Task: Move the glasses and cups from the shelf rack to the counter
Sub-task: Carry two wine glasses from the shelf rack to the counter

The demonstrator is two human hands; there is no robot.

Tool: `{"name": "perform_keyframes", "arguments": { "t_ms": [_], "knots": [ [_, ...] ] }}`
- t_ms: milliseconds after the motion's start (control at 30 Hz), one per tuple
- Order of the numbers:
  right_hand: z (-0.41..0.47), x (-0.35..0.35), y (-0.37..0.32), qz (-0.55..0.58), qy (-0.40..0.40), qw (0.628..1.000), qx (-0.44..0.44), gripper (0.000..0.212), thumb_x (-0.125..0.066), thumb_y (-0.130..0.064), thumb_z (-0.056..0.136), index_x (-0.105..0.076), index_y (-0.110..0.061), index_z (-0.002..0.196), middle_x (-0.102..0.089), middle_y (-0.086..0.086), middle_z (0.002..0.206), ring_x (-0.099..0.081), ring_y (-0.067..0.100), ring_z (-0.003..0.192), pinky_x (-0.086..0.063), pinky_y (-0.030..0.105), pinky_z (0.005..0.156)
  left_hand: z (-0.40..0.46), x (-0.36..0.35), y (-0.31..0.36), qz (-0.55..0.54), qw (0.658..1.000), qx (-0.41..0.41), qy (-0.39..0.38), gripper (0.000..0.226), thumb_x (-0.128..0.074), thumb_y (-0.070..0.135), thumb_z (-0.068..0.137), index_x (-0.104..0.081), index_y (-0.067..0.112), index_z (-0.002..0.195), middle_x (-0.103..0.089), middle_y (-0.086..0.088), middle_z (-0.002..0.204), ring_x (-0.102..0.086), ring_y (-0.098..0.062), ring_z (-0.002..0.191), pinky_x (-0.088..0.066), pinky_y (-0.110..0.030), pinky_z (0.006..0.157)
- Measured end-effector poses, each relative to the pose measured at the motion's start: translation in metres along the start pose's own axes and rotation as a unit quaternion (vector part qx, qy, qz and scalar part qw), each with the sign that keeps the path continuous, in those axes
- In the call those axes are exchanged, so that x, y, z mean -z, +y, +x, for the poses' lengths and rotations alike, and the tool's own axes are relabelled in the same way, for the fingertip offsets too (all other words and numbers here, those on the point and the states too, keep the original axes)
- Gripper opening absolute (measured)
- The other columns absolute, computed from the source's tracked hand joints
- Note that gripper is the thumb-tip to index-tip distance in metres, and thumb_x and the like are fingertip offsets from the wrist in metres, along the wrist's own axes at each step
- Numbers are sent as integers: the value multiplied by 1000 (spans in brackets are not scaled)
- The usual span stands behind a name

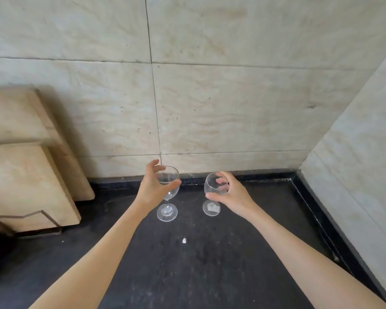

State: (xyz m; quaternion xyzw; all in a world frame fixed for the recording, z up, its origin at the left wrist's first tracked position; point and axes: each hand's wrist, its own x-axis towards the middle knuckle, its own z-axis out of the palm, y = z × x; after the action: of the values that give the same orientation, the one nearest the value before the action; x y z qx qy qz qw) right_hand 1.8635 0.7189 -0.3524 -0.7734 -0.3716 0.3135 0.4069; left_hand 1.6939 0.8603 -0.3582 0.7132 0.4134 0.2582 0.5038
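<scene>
Both wine glasses are down on the far counter (pixel 210 253)! Your left hand (pixel 153 186) wraps the left glass (pixel 168 192), your right hand (pixel 228 192) cups the right glass (pixel 213 192), side by side, upright. Placing step, by the look; next, let go cleanly without tipping either.

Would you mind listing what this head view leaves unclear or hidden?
1. Shelf rack: not in the head view at all.
2. Left hand on the left wine glass: whether it grips or has released is unclear.
3. Right hand on the right wine glass: the same doubt.
4. Cutting boards: cut off by the left edge.
5. White speck on the counter: too small to identify.
</scene>
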Motion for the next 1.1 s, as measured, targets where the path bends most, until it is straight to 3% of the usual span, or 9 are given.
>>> {"name": "perform_keyframes", "arguments": {
  "t_ms": [100,200,467,733,933,1100],
  "knots": [
    [47,-11,15,-5,-7,1000,-12,61,-79,-25,69,-44,-33,119,-49,-9,117,-53,12,104,-39,24,83,34,-14,-25,10,1000,14,-13,87,-77,22,74,-22,16,140,-46,5,126,-49,-13,109,-46,-33,89],
    [84,-28,30,-15,-10,999,-26,69,-79,-22,69,-43,-25,128,-49,-8,118,-52,12,104,-38,24,83,59,-26,-45,8,1000,25,-17,86,-77,19,73,-23,17,140,-46,6,126,-49,-15,114,-46,-36,93],
    [139,-65,65,2,-18,999,-31,63,-79,-16,69,-48,-21,124,-54,-1,126,-51,16,115,-42,28,89,98,-47,-71,-12,1000,5,-18,83,-78,12,72,-27,22,137,-45,4,130,-40,-12,122,-36,-28,95],
    [161,-75,76,-17,-3,1000,-24,65,-80,-20,69,-47,-19,125,-56,2,125,-49,19,117,-44,38,97,113,-56,-75,-4,1000,1,-27,86,-78,13,71,-25,22,138,-42,6,122,-39,-14,117,-38,-35,99],
    [172,-81,77,-10,-1,1000,-29,73,-80,-20,69,-41,-18,130,-51,3,131,-47,19,120,-43,38,100,120,-62,-74,6,999,-5,-33,87,-78,11,71,-25,21,139,-41,0,126,-37,-13,115,-39,-38,100],
    [173,-80,78,-21,-17,999,-46,89,-81,-24,69,-28,-19,140,-39,5,144,-40,22,130,-39,42,106,117,-64,-74,48,997,-19,-51,87,-75,13,75,-20,16,143,-34,-7,138,-32,-22,128,-29,-36,107]
  ]
}}
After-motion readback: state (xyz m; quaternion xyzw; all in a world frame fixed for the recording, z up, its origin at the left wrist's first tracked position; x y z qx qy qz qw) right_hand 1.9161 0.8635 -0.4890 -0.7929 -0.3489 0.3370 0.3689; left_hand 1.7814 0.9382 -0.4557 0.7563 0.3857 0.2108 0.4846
